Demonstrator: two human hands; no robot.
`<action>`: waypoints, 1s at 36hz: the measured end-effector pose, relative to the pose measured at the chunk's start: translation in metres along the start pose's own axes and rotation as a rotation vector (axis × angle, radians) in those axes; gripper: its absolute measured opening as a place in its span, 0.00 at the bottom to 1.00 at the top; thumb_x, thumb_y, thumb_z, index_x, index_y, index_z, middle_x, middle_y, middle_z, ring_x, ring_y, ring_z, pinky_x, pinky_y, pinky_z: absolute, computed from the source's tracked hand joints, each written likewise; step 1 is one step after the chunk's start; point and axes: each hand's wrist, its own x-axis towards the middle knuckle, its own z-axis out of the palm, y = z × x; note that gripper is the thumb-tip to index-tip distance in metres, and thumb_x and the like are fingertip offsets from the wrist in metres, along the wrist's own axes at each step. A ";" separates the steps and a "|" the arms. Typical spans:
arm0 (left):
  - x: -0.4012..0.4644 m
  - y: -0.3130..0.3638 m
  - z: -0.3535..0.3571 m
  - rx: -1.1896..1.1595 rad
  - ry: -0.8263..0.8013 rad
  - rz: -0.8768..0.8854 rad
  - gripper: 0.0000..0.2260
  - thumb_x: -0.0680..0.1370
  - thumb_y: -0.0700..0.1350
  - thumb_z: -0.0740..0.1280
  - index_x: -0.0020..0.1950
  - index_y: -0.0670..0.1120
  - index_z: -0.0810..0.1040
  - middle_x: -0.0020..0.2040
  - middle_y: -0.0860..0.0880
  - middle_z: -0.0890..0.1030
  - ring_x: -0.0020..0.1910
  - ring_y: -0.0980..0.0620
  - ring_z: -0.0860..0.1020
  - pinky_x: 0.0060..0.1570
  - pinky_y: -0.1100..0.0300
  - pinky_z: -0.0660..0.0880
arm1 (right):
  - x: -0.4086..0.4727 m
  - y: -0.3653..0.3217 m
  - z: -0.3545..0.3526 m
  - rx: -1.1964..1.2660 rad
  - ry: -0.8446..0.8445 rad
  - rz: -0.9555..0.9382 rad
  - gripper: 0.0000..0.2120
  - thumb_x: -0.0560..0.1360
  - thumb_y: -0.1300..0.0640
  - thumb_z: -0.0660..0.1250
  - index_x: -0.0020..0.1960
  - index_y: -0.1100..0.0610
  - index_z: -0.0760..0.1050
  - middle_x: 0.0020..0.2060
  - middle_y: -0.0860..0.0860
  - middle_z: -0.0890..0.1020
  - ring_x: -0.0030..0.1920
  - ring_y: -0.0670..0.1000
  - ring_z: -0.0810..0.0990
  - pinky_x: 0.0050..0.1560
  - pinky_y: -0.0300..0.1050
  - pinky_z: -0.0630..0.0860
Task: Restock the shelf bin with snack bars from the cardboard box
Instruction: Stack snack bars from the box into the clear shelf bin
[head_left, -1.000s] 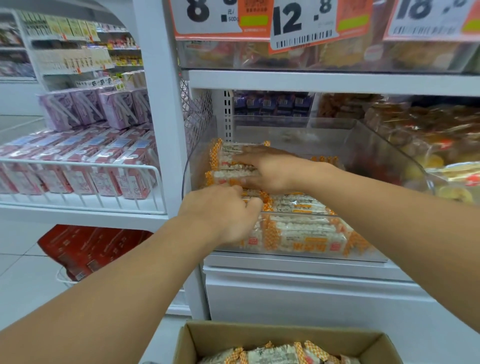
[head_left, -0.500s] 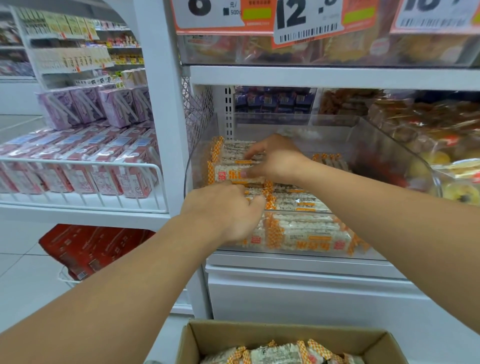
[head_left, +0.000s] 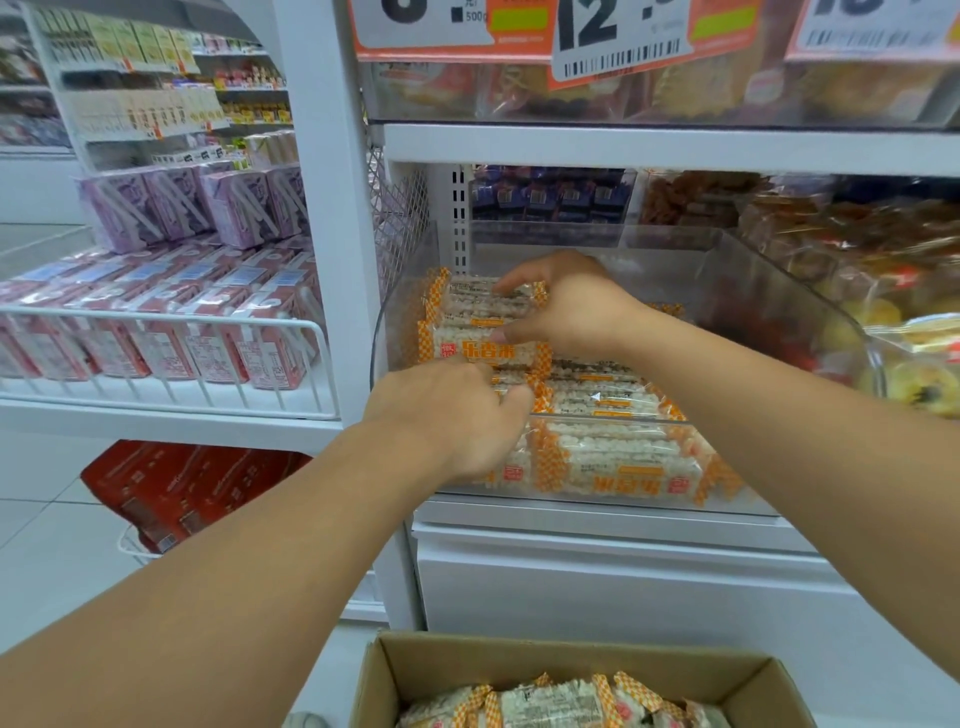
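A clear shelf bin (head_left: 769, 280) holds white snack bars with orange checked ends; one row (head_left: 613, 457) lies behind its front wall. My right hand (head_left: 566, 306) reaches into the bin's back left, where its fingers and thumb curl round a small stack of bars (head_left: 483, 312). A bar with an orange label (head_left: 483, 351) lies just under that stack. My left hand (head_left: 457, 421) is at the bin's front left corner, curled over the bars there with its thumb against a bar end. The open cardboard box (head_left: 571, 657) sits below with more bars (head_left: 550, 704) inside.
A wire shelf on the left carries pink and purple drink cartons (head_left: 156, 332), with red packs (head_left: 192, 488) beneath it. Price tags (head_left: 613, 36) hang from the shelf above. A neighbouring bin of wrapped pastries (head_left: 883, 291) stands to the right, and blue packs (head_left: 550, 197) sit behind.
My right hand rose from lying flat on the bars and now grips the back-left stack between fingers and thumb. My left hand has barely moved.
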 end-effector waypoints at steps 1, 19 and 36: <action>0.000 -0.001 0.001 -0.007 0.013 0.011 0.23 0.82 0.59 0.48 0.62 0.49 0.74 0.66 0.46 0.76 0.63 0.44 0.74 0.53 0.50 0.69 | -0.005 -0.002 -0.003 -0.012 0.008 -0.014 0.29 0.68 0.47 0.81 0.66 0.50 0.78 0.70 0.48 0.76 0.69 0.50 0.74 0.60 0.40 0.70; -0.115 0.016 0.118 0.192 -0.142 0.372 0.17 0.79 0.57 0.64 0.62 0.48 0.75 0.59 0.47 0.76 0.59 0.44 0.75 0.52 0.52 0.73 | -0.281 0.101 0.166 -0.086 -0.013 0.175 0.18 0.75 0.39 0.66 0.54 0.51 0.78 0.50 0.50 0.79 0.53 0.55 0.78 0.50 0.52 0.76; -0.228 0.033 0.297 -0.248 -0.726 -0.387 0.49 0.68 0.69 0.73 0.77 0.41 0.60 0.75 0.42 0.65 0.70 0.40 0.70 0.64 0.48 0.73 | -0.356 0.137 0.215 -0.221 -0.660 0.523 0.60 0.65 0.50 0.82 0.82 0.50 0.44 0.81 0.55 0.50 0.78 0.59 0.59 0.70 0.55 0.71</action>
